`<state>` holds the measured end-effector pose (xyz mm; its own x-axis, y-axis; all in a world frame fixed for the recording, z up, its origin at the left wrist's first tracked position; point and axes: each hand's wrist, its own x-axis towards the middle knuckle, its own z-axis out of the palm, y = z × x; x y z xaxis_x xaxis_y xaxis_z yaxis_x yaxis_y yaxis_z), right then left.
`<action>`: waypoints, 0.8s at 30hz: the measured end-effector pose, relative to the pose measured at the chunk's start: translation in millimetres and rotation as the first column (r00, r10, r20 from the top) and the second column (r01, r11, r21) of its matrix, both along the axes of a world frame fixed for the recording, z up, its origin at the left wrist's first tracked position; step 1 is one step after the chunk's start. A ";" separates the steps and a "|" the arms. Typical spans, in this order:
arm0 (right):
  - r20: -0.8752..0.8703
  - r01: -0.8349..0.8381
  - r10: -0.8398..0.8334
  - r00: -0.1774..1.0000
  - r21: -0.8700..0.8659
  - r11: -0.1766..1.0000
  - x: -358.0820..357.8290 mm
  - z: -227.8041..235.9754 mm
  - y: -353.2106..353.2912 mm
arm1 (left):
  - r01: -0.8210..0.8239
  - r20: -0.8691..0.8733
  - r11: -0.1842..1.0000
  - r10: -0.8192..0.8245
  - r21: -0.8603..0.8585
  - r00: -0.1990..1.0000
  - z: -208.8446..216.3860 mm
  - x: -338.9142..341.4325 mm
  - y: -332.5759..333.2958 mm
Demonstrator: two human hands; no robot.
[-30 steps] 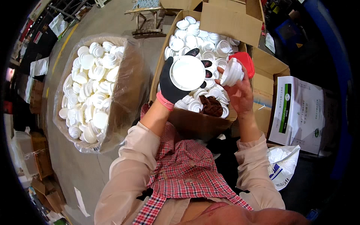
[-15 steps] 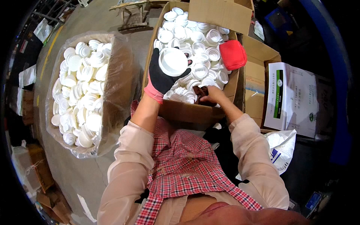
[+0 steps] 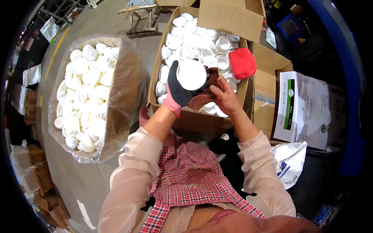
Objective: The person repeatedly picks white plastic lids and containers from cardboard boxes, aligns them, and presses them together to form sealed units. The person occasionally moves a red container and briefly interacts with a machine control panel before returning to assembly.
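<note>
My left hand (image 3: pixel 178 87), in a black glove with a pink cuff, is closed round a round white plastic lid (image 3: pixel 192 74), its flat face turned up. My bare right hand (image 3: pixel 226 96) grips a dark brown cloth (image 3: pixel 212 76) at the lid's right edge. Part of the cloth hangs below the lid, between both hands. Beneath them stands a large cardboard box (image 3: pixel 154 73) filled with similar white lids (image 3: pixel 190 39). A red pouch (image 3: pixel 243 63) rests at the box's right side.
To the left, a plastic-lined carton (image 3: pixel 123 83) holds many more white lids. Right of the box are an open cardboard carton (image 3: pixel 266 83), a white printed sheet (image 3: pixel 305 108) and a white plastic bag (image 3: pixel 293 163). A metal-legged stool (image 3: pixel 142 19) stands beyond.
My right hand has lifted the brown cloth from the box's near edge up to the lid. The lid has moved slightly right and nearer, and now shows a flat face instead of its rimmed inside.
</note>
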<state>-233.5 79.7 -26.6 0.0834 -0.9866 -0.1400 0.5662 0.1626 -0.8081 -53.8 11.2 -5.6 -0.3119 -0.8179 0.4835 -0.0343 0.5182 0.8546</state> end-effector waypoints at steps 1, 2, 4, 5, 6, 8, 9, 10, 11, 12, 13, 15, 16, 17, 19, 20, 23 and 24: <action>-0.291 0.037 -0.088 0.953 -0.174 0.984 -4.0 1.3 -1.3 | -0.008 -0.056 0.999 0.010 0.042 0.998 3.9 1.0 0.7; -0.535 0.023 -0.217 0.816 -0.345 0.938 -12.5 8.7 -2.5 | -0.014 -0.116 0.997 0.023 0.081 0.993 8.6 1.2 1.5; -0.699 -0.078 -0.521 0.490 -0.630 0.772 -10.9 31.3 -5.1 | -0.072 0.250 0.952 0.151 -0.298 0.956 6.3 5.2 -1.0; -0.738 -0.148 -0.468 0.487 -0.597 0.788 -8.9 31.8 -1.8 | -0.074 0.147 0.988 0.094 -0.135 0.985 8.4 -2.6 3.7; -0.775 -0.216 -0.413 0.479 -0.560 0.800 -4.9 31.2 4.8 | -0.068 0.018 0.997 0.067 0.027 0.998 10.1 -9.6 8.8; -0.780 -0.286 -0.380 0.497 -0.561 0.777 8.3 26.6 15.1 | 0.545 -0.734 0.639 0.046 0.543 0.678 1.0 -19.1 13.7; -0.743 -0.293 -0.353 0.569 -0.584 0.757 15.2 27.1 19.9 | 0.836 -0.833 0.209 0.369 0.507 0.413 -8.3 -20.8 12.2; -0.733 -0.318 -0.437 0.521 -0.642 0.698 23.2 33.9 22.7 | 0.764 -0.833 0.336 0.163 0.551 0.528 -25.1 -19.9 12.7; -0.714 -0.347 -0.525 0.463 -0.692 0.633 27.5 40.8 23.2 | 0.671 -0.758 0.485 -0.027 0.561 0.652 -42.1 -21.0 12.9; -0.685 -0.300 -0.550 0.478 -0.716 0.631 29.0 39.9 23.2 | 0.572 -0.639 0.632 -0.152 0.524 0.754 -59.4 -22.2 13.0; -0.673 -0.288 -0.592 0.444 -0.733 0.617 28.2 44.1 24.4 | 0.933 -0.953 0.209 0.142 0.292 0.267 -55.8 -22.6 10.8; -0.647 -0.283 -0.668 0.368 -0.762 0.582 20.9 57.4 20.1 | 0.578 -0.627 0.679 -0.218 0.453 0.748 -31.3 -36.9 29.4; -0.673 -0.253 -0.654 0.346 -0.738 0.625 13.3 55.1 16.7 | 0.312 -0.323 0.891 -0.205 0.329 0.924 -10.4 -46.8 39.7; -0.660 -0.232 -0.655 0.369 -0.748 0.622 9.6 53.1 12.8 | 0.280 -0.239 0.929 -0.223 0.242 0.945 -1.7 -48.4 42.2; -0.656 -0.228 -0.692 0.301 -0.754 0.616 11.8 51.2 12.9 | 0.151 -0.082 0.988 -0.148 0.033 0.986 12.6 -48.0 46.2; -0.683 -0.164 -0.696 0.221 -0.730 0.664 10.3 47.5 11.1 | 0.050 -0.017 0.995 -0.052 -0.090 0.999 18.2 -47.0 46.3; -0.770 0.038 -0.610 0.188 -0.615 0.788 -4.3 37.0 1.6 | 0.025 0.107 0.996 -0.015 -0.089 0.994 49.7 -32.5 48.8; -0.794 -0.006 -0.581 0.177 -0.592 0.806 -4.3 31.6 1.5 | -0.045 0.049 0.997 0.048 -0.067 0.998 40.4 -27.8 43.8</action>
<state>-237.8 81.2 5.0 -0.1167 -0.8593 0.4980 -0.6961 -0.2868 -0.6582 -81.6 55.1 34.8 -0.2994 -0.7989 0.5216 -0.1016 0.5703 0.8151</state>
